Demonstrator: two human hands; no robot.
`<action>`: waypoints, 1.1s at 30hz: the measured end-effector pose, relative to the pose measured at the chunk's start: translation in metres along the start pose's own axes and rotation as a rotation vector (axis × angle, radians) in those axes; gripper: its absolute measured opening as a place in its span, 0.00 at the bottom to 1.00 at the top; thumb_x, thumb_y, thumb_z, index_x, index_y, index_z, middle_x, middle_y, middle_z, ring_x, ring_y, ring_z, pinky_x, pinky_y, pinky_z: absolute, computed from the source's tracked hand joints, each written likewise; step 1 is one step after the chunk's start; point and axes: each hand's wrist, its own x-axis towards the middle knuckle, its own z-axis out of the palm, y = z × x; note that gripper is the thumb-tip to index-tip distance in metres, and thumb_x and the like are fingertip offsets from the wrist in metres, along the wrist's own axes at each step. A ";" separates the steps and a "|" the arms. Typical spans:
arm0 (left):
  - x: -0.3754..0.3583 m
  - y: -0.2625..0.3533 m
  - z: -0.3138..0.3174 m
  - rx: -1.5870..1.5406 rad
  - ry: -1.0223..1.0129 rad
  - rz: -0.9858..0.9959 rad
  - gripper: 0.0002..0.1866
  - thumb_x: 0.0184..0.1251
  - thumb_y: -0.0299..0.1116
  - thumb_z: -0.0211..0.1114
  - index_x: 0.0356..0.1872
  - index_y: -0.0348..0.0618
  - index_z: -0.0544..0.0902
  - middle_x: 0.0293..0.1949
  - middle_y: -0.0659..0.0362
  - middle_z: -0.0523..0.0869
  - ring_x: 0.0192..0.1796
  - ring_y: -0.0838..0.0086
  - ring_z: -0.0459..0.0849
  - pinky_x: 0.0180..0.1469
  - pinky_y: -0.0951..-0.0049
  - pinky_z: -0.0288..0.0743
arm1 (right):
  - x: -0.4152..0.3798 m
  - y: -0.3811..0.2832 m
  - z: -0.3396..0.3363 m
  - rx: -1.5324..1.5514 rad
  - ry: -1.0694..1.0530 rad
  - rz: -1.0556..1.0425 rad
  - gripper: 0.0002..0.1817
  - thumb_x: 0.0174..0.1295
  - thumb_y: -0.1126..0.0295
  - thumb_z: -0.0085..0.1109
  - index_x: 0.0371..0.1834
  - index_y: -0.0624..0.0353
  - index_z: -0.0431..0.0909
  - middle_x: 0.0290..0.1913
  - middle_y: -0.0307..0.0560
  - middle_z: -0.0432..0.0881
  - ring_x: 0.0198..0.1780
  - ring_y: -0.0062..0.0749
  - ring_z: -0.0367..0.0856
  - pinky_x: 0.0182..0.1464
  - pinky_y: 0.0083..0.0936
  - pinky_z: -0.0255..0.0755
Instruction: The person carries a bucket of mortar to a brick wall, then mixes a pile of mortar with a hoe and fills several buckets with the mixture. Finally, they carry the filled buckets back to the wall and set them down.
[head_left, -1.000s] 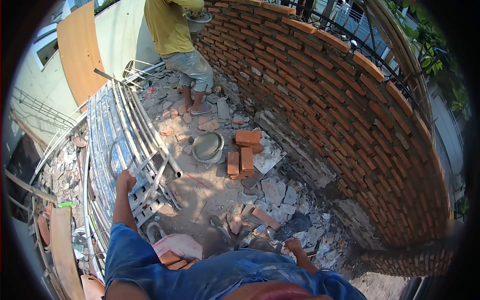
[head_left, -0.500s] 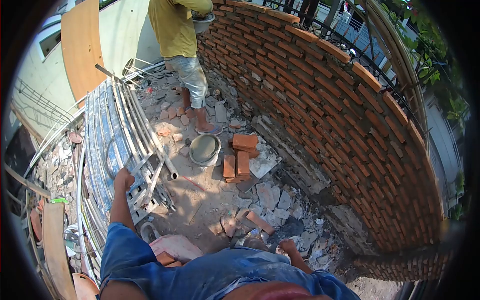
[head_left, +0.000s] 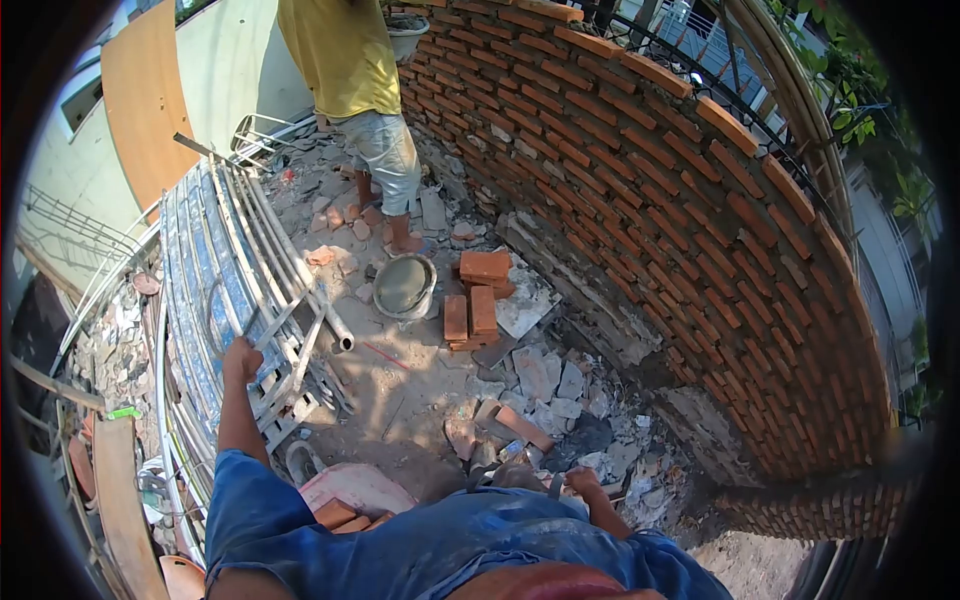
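Note:
My left hand is reached out forward with its fingers curled closed. It overlaps the stack of pale metal scaffold frames, and a flat bar slants away beside the knuckles. My right hand is low beside my blue shirt, also closed, above broken rubble; a narrow grey piece shows next to it, and I cannot tell whether it is held. Below my left arm, a pink container with several bricks in it is partly hidden by my shirt.
A co-worker in a yellow shirt stands ahead by the curved brick wall. Behind that person's feet, nearer me, are a mortar bucket and a small brick stack. Rubble lies along the wall's foot.
The view has shifted slightly, with the ground things a little higher and further left. My left hand is slightly further left; my right hand appears slightly higher. The co-worker's arm has risen out of view.

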 end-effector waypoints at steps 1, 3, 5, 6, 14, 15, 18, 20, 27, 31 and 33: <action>0.004 -0.004 0.002 0.003 -0.001 0.004 0.15 0.48 0.23 0.51 0.37 0.29 0.79 0.32 0.42 0.84 0.26 0.54 0.85 0.22 0.63 0.77 | -0.001 0.001 -0.001 0.057 -0.011 -0.001 0.09 0.54 0.68 0.53 0.30 0.58 0.82 0.29 0.43 0.84 0.26 0.28 0.83 0.27 0.28 0.75; 0.011 -0.008 0.005 -0.025 -0.012 -0.002 0.15 0.48 0.23 0.51 0.37 0.30 0.79 0.30 0.42 0.83 0.26 0.55 0.85 0.20 0.63 0.76 | 0.003 0.008 -0.004 0.117 -0.018 -0.002 0.09 0.54 0.68 0.53 0.30 0.58 0.82 0.29 0.42 0.84 0.26 0.28 0.83 0.27 0.29 0.75; 0.005 -0.002 0.002 -0.024 -0.020 -0.008 0.14 0.48 0.23 0.51 0.37 0.30 0.79 0.29 0.42 0.83 0.25 0.55 0.85 0.20 0.63 0.76 | 0.004 0.012 -0.007 -0.217 0.004 -0.233 0.09 0.53 0.67 0.53 0.28 0.58 0.83 0.29 0.42 0.84 0.26 0.28 0.83 0.28 0.28 0.76; 0.000 0.002 0.000 -0.024 -0.026 -0.019 0.14 0.48 0.23 0.51 0.36 0.31 0.79 0.29 0.43 0.83 0.25 0.56 0.85 0.20 0.64 0.76 | 0.002 0.013 -0.007 -0.215 0.005 -0.232 0.09 0.53 0.67 0.53 0.28 0.58 0.83 0.29 0.42 0.84 0.26 0.28 0.83 0.28 0.28 0.76; -0.003 0.006 -0.003 0.003 -0.024 -0.022 0.15 0.49 0.24 0.52 0.40 0.33 0.77 0.29 0.45 0.83 0.23 0.57 0.84 0.20 0.64 0.76 | 0.005 0.032 -0.005 -0.120 0.001 -0.166 0.09 0.54 0.65 0.55 0.29 0.57 0.83 0.31 0.44 0.83 0.30 0.27 0.83 0.29 0.25 0.77; -0.003 0.006 -0.003 0.015 -0.039 -0.030 0.16 0.49 0.24 0.52 0.41 0.34 0.76 0.29 0.45 0.83 0.23 0.57 0.84 0.20 0.64 0.76 | 0.009 0.038 -0.003 -0.120 0.002 -0.165 0.09 0.54 0.65 0.55 0.29 0.57 0.83 0.31 0.44 0.83 0.30 0.27 0.83 0.29 0.25 0.77; 0.001 0.001 0.001 0.007 -0.010 -0.027 0.14 0.50 0.24 0.53 0.40 0.34 0.76 0.27 0.47 0.82 0.22 0.59 0.83 0.19 0.64 0.75 | 0.008 0.042 -0.003 -0.287 0.010 -0.248 0.08 0.54 0.67 0.55 0.29 0.56 0.83 0.31 0.42 0.83 0.31 0.26 0.83 0.30 0.26 0.77; 0.006 -0.001 0.002 -0.014 -0.045 -0.027 0.12 0.51 0.24 0.53 0.39 0.34 0.76 0.25 0.48 0.81 0.22 0.60 0.82 0.18 0.63 0.74 | 0.001 0.035 -0.003 -0.049 -0.007 0.006 0.12 0.51 0.61 0.56 0.36 0.50 0.84 0.41 0.48 0.83 0.42 0.41 0.82 0.45 0.35 0.75; -0.002 0.008 -0.001 -0.045 -0.074 -0.072 0.11 0.52 0.23 0.53 0.38 0.35 0.75 0.24 0.49 0.80 0.20 0.62 0.81 0.17 0.65 0.73 | -0.002 0.032 -0.001 -0.118 -0.006 -0.105 0.12 0.52 0.60 0.55 0.34 0.51 0.84 0.38 0.48 0.83 0.41 0.38 0.82 0.43 0.34 0.75; 0.007 -0.002 0.001 0.000 -0.101 -0.027 0.14 0.51 0.23 0.53 0.42 0.35 0.75 0.27 0.47 0.81 0.21 0.60 0.82 0.17 0.66 0.74 | -0.013 0.021 -0.003 -0.016 -0.006 0.004 0.11 0.54 0.63 0.54 0.33 0.54 0.82 0.34 0.45 0.83 0.34 0.32 0.83 0.32 0.30 0.74; 0.002 0.002 -0.001 -0.011 -0.051 -0.034 0.17 0.49 0.24 0.54 0.44 0.35 0.75 0.29 0.46 0.82 0.23 0.60 0.84 0.19 0.66 0.76 | -0.008 0.027 0.003 0.091 -0.010 0.036 0.09 0.55 0.68 0.52 0.32 0.58 0.80 0.29 0.43 0.83 0.27 0.28 0.83 0.23 0.25 0.73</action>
